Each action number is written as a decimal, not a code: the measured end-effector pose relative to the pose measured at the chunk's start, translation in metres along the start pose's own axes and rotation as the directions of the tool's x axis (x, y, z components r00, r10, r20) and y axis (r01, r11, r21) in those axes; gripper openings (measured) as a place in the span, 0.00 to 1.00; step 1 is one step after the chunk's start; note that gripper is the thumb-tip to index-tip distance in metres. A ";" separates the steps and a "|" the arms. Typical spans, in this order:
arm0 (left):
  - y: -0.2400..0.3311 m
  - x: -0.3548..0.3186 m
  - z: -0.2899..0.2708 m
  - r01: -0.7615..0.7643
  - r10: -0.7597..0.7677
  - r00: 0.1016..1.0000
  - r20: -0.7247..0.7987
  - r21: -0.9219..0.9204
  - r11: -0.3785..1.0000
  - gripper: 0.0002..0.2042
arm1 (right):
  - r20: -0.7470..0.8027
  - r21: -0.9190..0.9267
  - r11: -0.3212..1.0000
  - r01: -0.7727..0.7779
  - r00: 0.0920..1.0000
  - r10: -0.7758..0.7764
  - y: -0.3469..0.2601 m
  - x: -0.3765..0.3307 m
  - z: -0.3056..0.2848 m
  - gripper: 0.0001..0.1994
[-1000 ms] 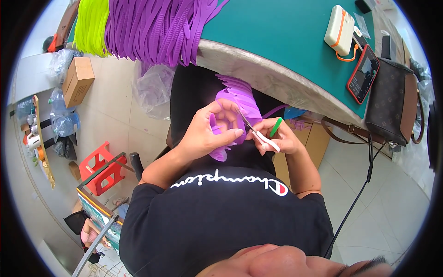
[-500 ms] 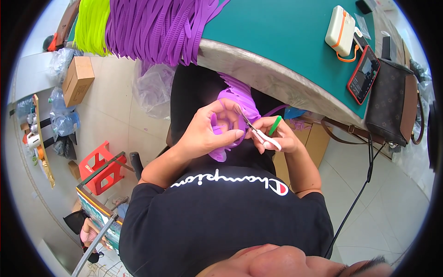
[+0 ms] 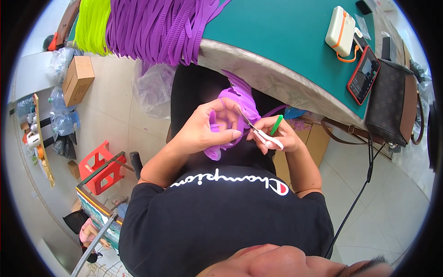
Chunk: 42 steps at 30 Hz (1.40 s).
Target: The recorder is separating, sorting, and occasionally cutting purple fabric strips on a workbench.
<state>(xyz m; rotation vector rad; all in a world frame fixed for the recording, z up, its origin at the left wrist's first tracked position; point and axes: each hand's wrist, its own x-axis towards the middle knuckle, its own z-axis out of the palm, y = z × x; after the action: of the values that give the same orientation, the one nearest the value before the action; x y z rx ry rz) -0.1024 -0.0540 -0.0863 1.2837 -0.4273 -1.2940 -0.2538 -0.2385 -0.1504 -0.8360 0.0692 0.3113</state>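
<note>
My left hand [image 3: 205, 129] is curled around a purple rubber strap [image 3: 212, 152], whose lower end hangs below the palm. More purple straps [image 3: 244, 99] lie bunched on my lap behind the fingers. In my right hand [image 3: 287, 138] is a pair of scissors [image 3: 264, 136] with one white and one green handle. The dark blades point up and left, reaching the fingertips of my left hand at the strap. Exactly where the blades meet the strap is too small to tell.
Heaps of purple ridged straps [image 3: 152, 27] and yellow-green straps [image 3: 92, 27] overhang the green table [image 3: 272, 32]. At right are a white power bank [image 3: 340, 31], a phone [image 3: 363, 76] and a brown bag [image 3: 390, 104]. A red stool [image 3: 104, 168] and another person [image 3: 87, 231] are at left.
Both hands stay almost in place, the right shifting very slightly right with the scissors. The purple straps on my lap have shifted a little.
</note>
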 end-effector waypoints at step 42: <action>0.002 -0.009 -0.031 -0.256 0.245 0.966 -0.077 -0.229 0.939 0.26 | -0.225 -0.267 0.917 0.297 0.906 -0.358 -0.086 0.068 0.080 0.18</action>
<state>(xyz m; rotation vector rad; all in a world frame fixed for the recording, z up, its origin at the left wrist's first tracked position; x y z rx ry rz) -0.0790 -0.0326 -0.0911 1.0204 -0.3767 -1.0619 -0.1680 -0.2167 -0.0473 -1.0972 0.1461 -0.1209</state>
